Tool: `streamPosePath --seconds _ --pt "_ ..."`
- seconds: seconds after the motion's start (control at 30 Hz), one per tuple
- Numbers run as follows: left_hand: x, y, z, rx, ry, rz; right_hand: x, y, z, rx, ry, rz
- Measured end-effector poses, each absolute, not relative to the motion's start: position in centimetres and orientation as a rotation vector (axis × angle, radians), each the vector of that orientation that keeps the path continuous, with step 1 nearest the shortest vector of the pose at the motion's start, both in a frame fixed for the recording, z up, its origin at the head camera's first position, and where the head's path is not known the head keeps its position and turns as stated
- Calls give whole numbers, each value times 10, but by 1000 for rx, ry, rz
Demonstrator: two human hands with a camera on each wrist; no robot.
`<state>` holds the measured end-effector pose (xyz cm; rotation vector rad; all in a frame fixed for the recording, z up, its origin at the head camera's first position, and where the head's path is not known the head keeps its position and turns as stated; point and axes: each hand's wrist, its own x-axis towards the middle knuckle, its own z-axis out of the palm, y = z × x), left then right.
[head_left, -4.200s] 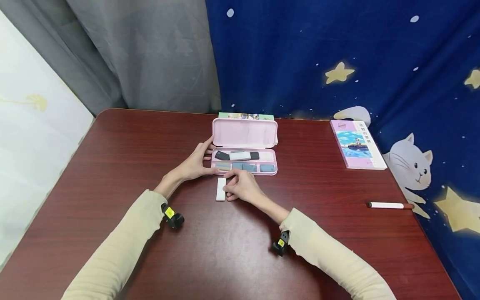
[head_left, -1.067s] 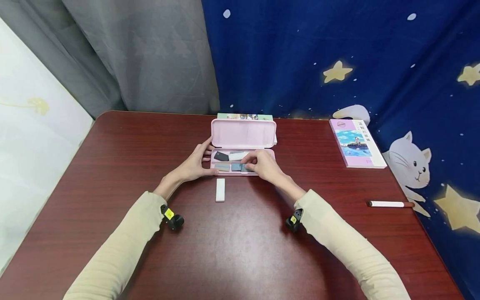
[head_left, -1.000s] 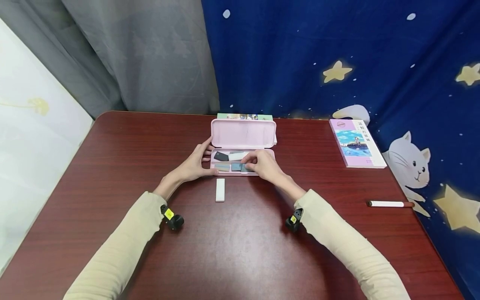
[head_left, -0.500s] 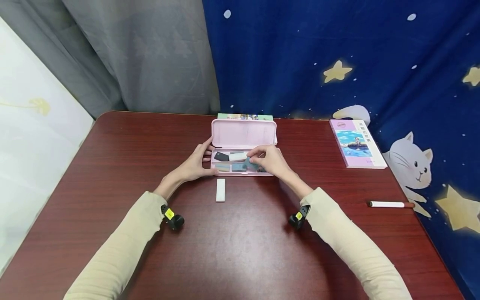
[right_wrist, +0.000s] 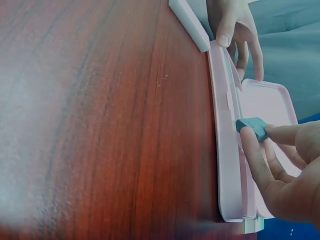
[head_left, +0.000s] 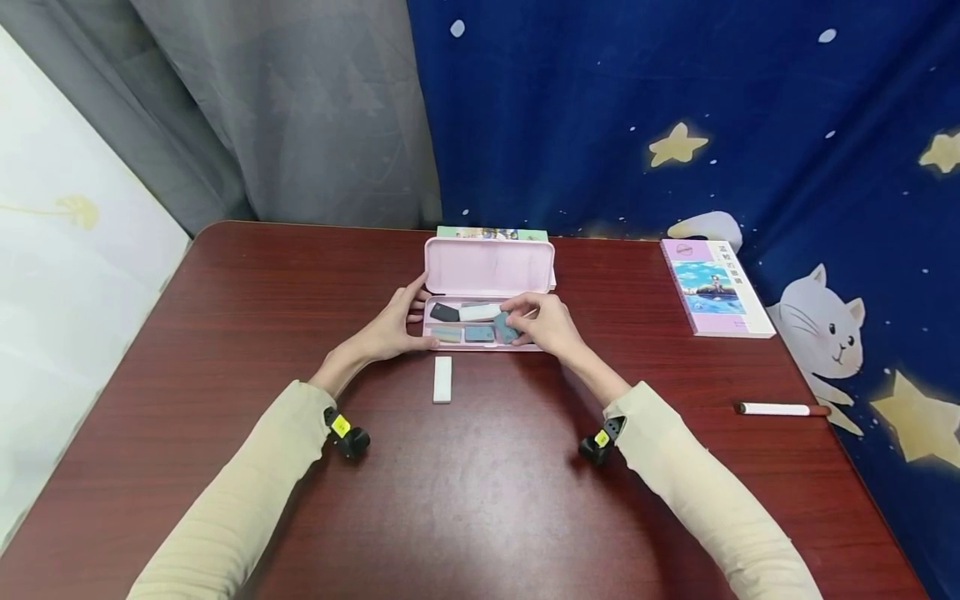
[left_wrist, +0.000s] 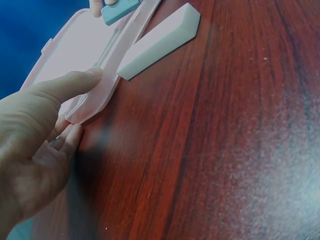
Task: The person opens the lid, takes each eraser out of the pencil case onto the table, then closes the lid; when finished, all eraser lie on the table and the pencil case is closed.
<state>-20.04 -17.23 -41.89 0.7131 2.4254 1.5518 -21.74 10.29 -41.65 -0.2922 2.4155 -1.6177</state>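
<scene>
A pink pencil case [head_left: 489,267] stands with its lid raised. My left hand [head_left: 386,331] grips its left end; in the left wrist view the thumb [left_wrist: 82,82] lies over the front wall. Between thumb and fingers, my right hand [head_left: 551,327] pinches a blue-grey eraser [right_wrist: 252,127], tilted just over the front compartments. Another blue-grey block [head_left: 479,334] and a thin tan strip [head_left: 446,335] lie in that front row. Behind them are a black piece [head_left: 445,312] and a white piece [head_left: 477,312]. My right hand hides the case's right end.
A white block [head_left: 442,381] lies on the dark red table [head_left: 480,517] just in front of the case. A green-edged book [head_left: 491,232] sits behind the lid. At the right are a pink-covered book [head_left: 712,292] and a white marker [head_left: 776,410].
My right hand has moved from beside the white block to the case, then raised the blue-grey eraser from its compartment and turned it. My left hand has stayed in place.
</scene>
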Motion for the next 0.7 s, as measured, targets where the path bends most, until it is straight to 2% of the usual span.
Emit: streamPosePath --seconds 0.37,0.7 --pt "-217 -177 -455 710 2439 1594 -212 105 -427 -127 2269 -1796" --pt "-221 -177 -458 680 2473 1564 -210 106 -432 -99 2239 -1855"
